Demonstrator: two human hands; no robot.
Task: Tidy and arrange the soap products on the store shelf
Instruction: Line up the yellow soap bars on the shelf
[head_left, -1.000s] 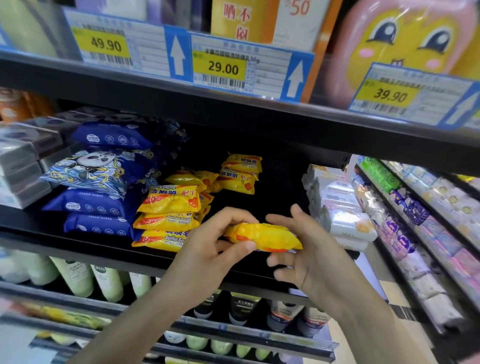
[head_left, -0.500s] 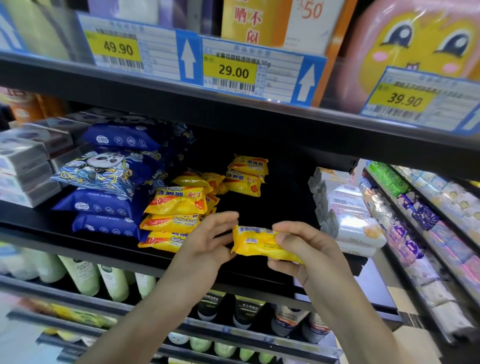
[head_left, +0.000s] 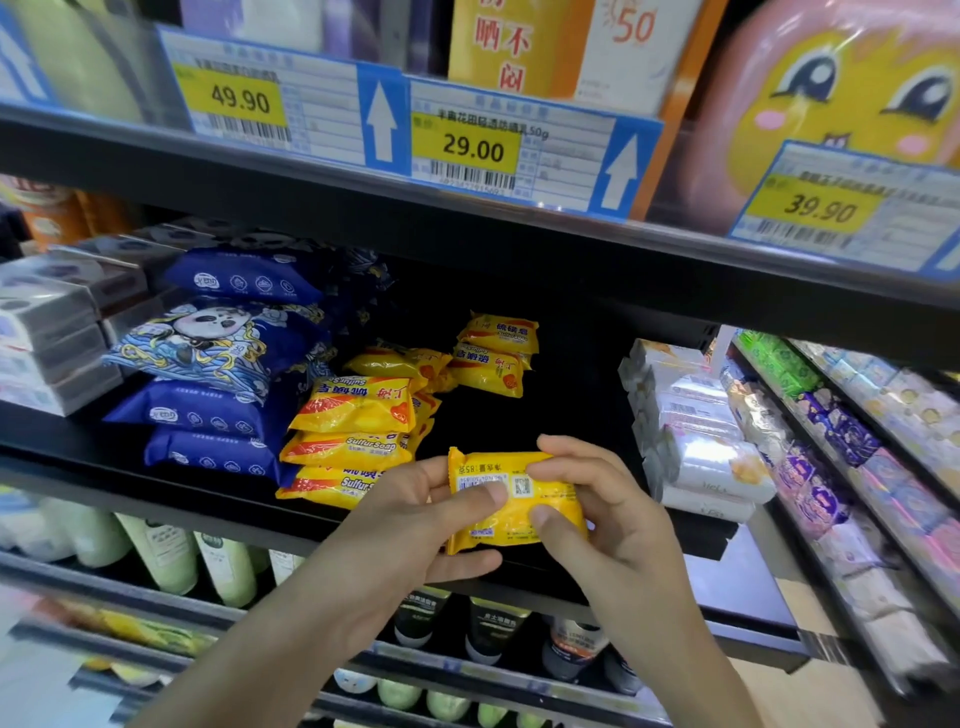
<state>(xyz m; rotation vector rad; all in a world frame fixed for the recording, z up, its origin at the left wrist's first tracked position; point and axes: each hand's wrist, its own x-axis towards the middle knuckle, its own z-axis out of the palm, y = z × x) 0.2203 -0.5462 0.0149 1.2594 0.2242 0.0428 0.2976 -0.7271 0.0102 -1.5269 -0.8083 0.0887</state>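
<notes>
Head view, lower centre of the frame: both hands hold 1 yellow soap packet (head_left: 511, 501) in front of the black shelf (head_left: 597, 415). The left hand (head_left: 415, 525) pinches its left end, thumb on the printed face and fingers curled beneath. The right hand (head_left: 597, 514) grips its right end, thumb on the face and fingers over the top edge. Compared with 1 second ago, the packet has been turned: then its plain yellow side showed edge-on, now the back label with the barcode and square code faces the camera. The hands have also closed in around it. To me that reads as checking or orienting the packet before it goes back. Left of centre, the stack of yellow packets (head_left: 353, 431) sits by the blue pouches (head_left: 218, 364); 2 more yellow packets (head_left: 493, 356) lie deeper, at centre. A bare patch of shelf between them looks like the likely spot.
</notes>
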